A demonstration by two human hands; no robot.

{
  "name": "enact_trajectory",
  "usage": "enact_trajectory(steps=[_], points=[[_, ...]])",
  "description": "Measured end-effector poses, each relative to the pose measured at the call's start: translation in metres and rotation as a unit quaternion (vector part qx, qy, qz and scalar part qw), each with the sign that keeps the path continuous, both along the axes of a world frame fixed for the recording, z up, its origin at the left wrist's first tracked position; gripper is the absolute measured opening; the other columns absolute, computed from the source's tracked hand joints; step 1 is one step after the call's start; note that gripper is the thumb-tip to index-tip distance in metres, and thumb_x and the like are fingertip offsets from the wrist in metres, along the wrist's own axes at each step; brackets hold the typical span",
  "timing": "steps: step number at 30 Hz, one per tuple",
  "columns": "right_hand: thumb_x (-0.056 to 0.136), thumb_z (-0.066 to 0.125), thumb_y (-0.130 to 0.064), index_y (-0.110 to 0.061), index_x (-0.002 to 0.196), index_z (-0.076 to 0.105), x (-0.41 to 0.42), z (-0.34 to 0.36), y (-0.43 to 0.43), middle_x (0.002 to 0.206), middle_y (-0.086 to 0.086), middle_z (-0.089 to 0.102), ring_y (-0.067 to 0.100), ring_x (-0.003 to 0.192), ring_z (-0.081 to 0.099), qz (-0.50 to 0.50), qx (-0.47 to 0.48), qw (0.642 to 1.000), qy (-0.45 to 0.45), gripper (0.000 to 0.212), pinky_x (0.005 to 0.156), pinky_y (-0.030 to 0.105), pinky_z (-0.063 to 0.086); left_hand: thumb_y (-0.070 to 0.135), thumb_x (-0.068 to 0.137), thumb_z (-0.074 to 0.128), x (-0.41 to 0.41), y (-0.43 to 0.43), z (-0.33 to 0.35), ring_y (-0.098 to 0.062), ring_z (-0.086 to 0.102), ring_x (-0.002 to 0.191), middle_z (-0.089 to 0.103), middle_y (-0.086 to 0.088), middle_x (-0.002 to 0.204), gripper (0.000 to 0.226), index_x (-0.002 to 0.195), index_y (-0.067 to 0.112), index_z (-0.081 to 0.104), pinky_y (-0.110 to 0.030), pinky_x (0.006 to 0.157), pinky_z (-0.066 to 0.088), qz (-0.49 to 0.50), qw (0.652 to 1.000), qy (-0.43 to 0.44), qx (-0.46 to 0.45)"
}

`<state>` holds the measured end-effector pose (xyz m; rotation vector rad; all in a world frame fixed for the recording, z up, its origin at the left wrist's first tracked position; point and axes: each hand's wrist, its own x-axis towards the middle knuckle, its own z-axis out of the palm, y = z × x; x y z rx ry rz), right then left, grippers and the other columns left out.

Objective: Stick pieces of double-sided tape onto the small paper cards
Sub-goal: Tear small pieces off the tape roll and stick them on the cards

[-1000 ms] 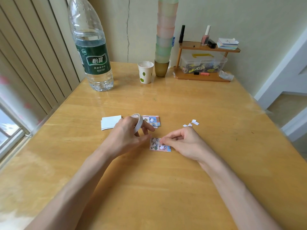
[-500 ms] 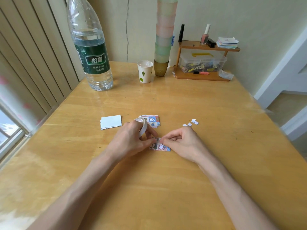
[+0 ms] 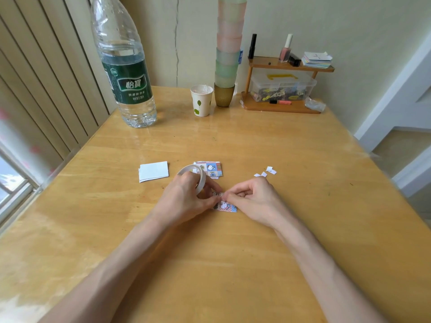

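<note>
A small patterned paper card [image 3: 225,205] lies on the wooden table [image 3: 233,141], partly hidden under both hands. My left hand [image 3: 185,201] grips a white roll of double-sided tape [image 3: 198,174], fingertips down at the card's upper edge. My right hand [image 3: 253,201] has curled fingers whose thumb and forefinger pinch at the same spot on the card, touching the left fingertips. The tape end itself is hidden between the fingers. A small stack of patterned cards [image 3: 211,169] lies just behind the roll. A stack of white cards [image 3: 154,171] lies to the left.
Three small white paper scraps [image 3: 265,172] lie right of the hands. At the back stand a large water bottle [image 3: 123,66], a paper cup [image 3: 201,100], a tall stack of coloured cups [image 3: 227,50] and a wooden shelf [image 3: 283,106] with a plastic box.
My left hand with the tape roll has moved down and right to the card, meeting my right hand's fingertips. My right hand has stayed on the card.
</note>
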<state>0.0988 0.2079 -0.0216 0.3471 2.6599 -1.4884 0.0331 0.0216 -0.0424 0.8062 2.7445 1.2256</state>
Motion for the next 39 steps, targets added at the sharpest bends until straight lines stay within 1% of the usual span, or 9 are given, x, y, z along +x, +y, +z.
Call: enact_trajectory(steps=[3,5,9,18,21,25,28,31,39], points=[[0.089,0.075,-0.03,-0.028,0.08,0.083,0.001,0.001,0.0,0.058,-0.001,0.056,0.013,0.056,0.046,-0.004,0.0,1.0,-0.004,0.013,0.056,0.026,0.038,0.033,0.079,0.088,-0.004,0.001,0.0,0.001,0.062,0.065,0.066,0.015,0.07,0.015,0.088,0.032,0.075,-0.035,0.075,0.058,0.007,0.999,-0.031,-0.001],[0.09,0.074,-0.033,-0.03,0.08,0.083,0.0,0.002,0.001,0.062,-0.006,0.067,0.011,0.057,0.056,-0.018,-0.01,1.0,-0.016,0.013,0.061,0.027,0.044,0.034,0.078,0.088,-0.006,0.001,0.001,0.003,0.06,0.062,0.066,0.015,0.07,0.017,0.085,0.034,0.073,-0.033,0.074,0.057,0.008,0.999,-0.047,-0.009],[0.094,0.067,-0.03,-0.028,0.08,0.084,0.0,0.005,0.003,0.058,-0.012,0.062,0.004,0.046,0.045,-0.029,-0.051,0.997,-0.044,0.022,0.061,0.024,0.039,0.035,0.077,0.09,-0.009,0.002,0.005,0.0,0.062,0.062,0.069,0.012,0.074,0.021,0.084,0.034,0.07,-0.034,0.074,0.058,0.005,0.997,-0.072,-0.015],[0.096,0.066,-0.023,-0.015,0.087,0.08,0.003,0.01,0.008,0.066,-0.007,0.07,0.01,0.046,0.04,-0.064,-0.082,0.994,-0.027,0.019,0.049,0.016,0.038,0.033,0.079,0.088,-0.006,0.002,0.008,0.003,0.061,0.062,0.07,0.013,0.078,0.02,0.085,0.033,0.069,-0.038,0.08,0.058,0.012,0.996,-0.086,-0.017],[0.097,0.071,-0.027,-0.017,0.092,0.081,0.005,0.01,0.017,0.067,-0.008,0.067,0.008,0.049,0.043,-0.046,-0.119,0.992,0.003,0.015,0.053,0.017,0.038,0.033,0.079,0.088,-0.005,0.002,0.009,-0.002,0.065,0.067,0.071,0.012,0.079,0.02,0.086,0.032,0.07,-0.039,0.081,0.059,0.014,0.996,-0.088,-0.015],[0.1,0.067,-0.04,-0.028,0.086,0.083,0.004,0.003,0.013,0.066,-0.01,0.059,0.008,0.065,0.049,0.029,-0.026,0.998,0.053,0.025,0.063,0.027,0.038,0.034,0.079,0.089,-0.005,0.002,0.008,0.002,0.062,0.062,0.069,0.013,0.075,0.02,0.087,0.031,0.07,-0.038,0.079,0.058,0.014,0.996,-0.087,-0.016],[0.101,0.063,-0.043,-0.03,0.082,0.082,0.002,-0.002,0.009,0.057,-0.008,0.045,0.014,0.058,0.04,0.038,0.01,0.997,0.067,0.03,0.058,0.031,0.033,0.034,0.078,0.089,-0.005,0.003,0.008,0.002,0.061,0.061,0.068,0.013,0.072,0.021,0.086,0.031,0.07,-0.039,0.078,0.058,0.017,0.996,-0.087,-0.018],[0.102,0.062,-0.042,-0.029,0.083,0.082,0.003,-0.003,0.007,0.05,-0.012,0.034,0.01,0.052,0.031,0.049,0.031,0.996,0.073,0.031,0.053,0.028,0.027,0.039,0.077,0.089,-0.004,0.003,0.009,0.001,0.061,0.06,0.067,0.014,0.071,0.022,0.084,0.032,0.07,-0.039,0.077,0.059,0.017,0.996,-0.086,-0.015],[0.102,0.06,-0.039,-0.029,0.084,0.082,0.006,0.0,0.005,0.045,-0.008,0.026,0.013,0.046,0.024,0.046,0.077,0.994,0.07,0.031,0.047,0.026,0.022,0.048,0.073,0.09,-0.005,0.003,0.011,-0.003,0.062,0.064,0.069,0.011,0.076,0.03,0.087,0.029,0.071,-0.036,0.077,0.058,0.009,0.996,-0.093,-0.009]])
